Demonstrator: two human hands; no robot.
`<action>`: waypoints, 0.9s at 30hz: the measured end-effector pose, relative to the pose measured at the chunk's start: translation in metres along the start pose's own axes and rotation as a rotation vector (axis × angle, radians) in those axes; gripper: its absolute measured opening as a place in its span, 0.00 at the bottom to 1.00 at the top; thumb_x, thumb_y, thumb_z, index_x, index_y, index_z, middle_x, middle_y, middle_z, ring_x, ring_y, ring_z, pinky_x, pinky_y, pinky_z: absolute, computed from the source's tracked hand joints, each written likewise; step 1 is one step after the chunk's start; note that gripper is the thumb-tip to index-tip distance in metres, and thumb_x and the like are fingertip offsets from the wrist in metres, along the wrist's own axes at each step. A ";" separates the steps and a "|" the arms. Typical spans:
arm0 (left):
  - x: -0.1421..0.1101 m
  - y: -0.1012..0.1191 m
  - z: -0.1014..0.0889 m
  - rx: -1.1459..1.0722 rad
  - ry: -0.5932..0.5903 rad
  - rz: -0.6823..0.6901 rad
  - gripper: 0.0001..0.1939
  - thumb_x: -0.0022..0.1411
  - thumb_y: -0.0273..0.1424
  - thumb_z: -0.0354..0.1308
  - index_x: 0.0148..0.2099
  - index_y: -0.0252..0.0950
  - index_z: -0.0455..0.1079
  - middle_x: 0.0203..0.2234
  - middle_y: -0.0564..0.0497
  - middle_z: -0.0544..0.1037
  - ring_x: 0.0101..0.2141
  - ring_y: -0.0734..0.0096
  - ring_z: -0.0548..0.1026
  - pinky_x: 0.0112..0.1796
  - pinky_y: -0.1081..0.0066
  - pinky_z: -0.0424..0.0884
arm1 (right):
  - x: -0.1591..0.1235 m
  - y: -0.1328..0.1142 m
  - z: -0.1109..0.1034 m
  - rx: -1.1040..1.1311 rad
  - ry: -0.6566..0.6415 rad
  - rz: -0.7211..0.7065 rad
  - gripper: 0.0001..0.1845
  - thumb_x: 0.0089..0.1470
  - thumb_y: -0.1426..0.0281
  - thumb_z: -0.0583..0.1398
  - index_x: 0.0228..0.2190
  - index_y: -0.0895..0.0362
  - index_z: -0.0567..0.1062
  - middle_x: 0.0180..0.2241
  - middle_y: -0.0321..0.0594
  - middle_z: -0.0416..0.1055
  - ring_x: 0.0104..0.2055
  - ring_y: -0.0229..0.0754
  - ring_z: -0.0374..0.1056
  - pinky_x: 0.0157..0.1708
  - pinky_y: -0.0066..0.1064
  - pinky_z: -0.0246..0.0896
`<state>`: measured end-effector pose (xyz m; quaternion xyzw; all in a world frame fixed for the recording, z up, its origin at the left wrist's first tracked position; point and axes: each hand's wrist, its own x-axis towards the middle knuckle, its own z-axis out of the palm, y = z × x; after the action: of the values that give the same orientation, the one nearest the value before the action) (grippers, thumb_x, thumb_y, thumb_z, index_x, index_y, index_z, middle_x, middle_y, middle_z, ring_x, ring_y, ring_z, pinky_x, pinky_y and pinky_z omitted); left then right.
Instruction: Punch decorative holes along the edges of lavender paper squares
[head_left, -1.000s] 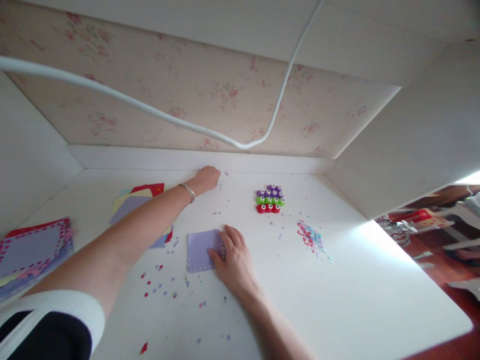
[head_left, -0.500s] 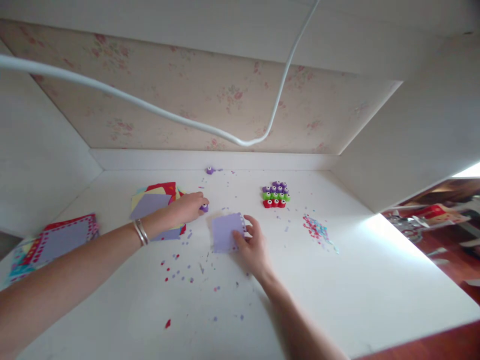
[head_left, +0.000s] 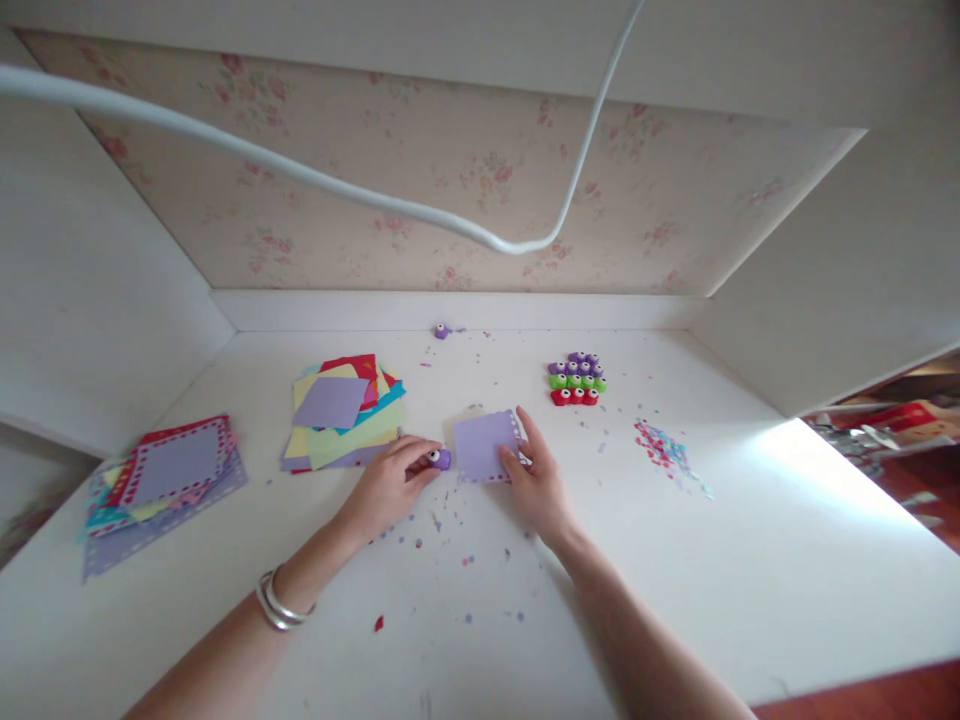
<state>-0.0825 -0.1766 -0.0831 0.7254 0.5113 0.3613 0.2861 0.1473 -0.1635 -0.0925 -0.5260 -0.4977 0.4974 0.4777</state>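
Observation:
My left hand (head_left: 397, 480) pinches a small purple craft punch (head_left: 439, 458) with a white-and-dark round top, just left of a lilac paper square (head_left: 482, 447). The square has punched holes along its right and bottom edges. My right hand (head_left: 536, 475) grips that paper by its right side, thumb on top and the other fingers partly hidden. A similar purple punch (head_left: 441, 331) sits at the back of the table. Rows of purple, green and red punches (head_left: 577, 382) stand at the right rear.
Coloured paper sheets (head_left: 337, 405) are piled at the left, and hole-edged sheets (head_left: 176, 465) lie stacked farther left. Punched paper bits (head_left: 667, 450) form a heap on the right, with more scattered in front. A white cable (head_left: 375, 200) hangs across the view.
My left hand has come from the back of the table toward the paper, bringing a purple punch; another punch is now visible at the back. The right hand keeps hold of the paper.

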 end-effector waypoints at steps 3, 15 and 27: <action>-0.001 -0.002 0.001 -0.007 0.006 0.012 0.11 0.62 0.30 0.58 0.48 0.40 0.72 0.42 0.48 0.75 0.38 0.69 0.76 0.42 0.66 0.76 | -0.001 0.001 0.001 -0.080 -0.007 -0.060 0.35 0.57 0.60 0.59 0.63 0.50 0.58 0.46 0.46 0.75 0.41 0.48 0.75 0.41 0.48 0.72; -0.001 0.000 0.002 0.020 -0.001 0.038 0.12 0.63 0.29 0.58 0.49 0.39 0.72 0.42 0.48 0.75 0.40 0.70 0.75 0.41 0.70 0.76 | -0.002 0.003 0.003 -0.093 -0.036 -0.044 0.35 0.58 0.61 0.57 0.64 0.49 0.55 0.48 0.46 0.74 0.43 0.48 0.74 0.43 0.47 0.71; -0.001 0.002 0.001 0.030 -0.012 0.036 0.13 0.63 0.30 0.59 0.50 0.41 0.72 0.43 0.48 0.75 0.40 0.68 0.76 0.43 0.68 0.76 | -0.008 0.000 0.004 -0.256 -0.005 -0.111 0.33 0.58 0.60 0.57 0.63 0.49 0.58 0.47 0.49 0.74 0.44 0.51 0.74 0.40 0.45 0.72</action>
<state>-0.0808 -0.1783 -0.0820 0.7408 0.5019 0.3543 0.2717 0.1429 -0.1719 -0.0926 -0.5530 -0.5867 0.4039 0.4323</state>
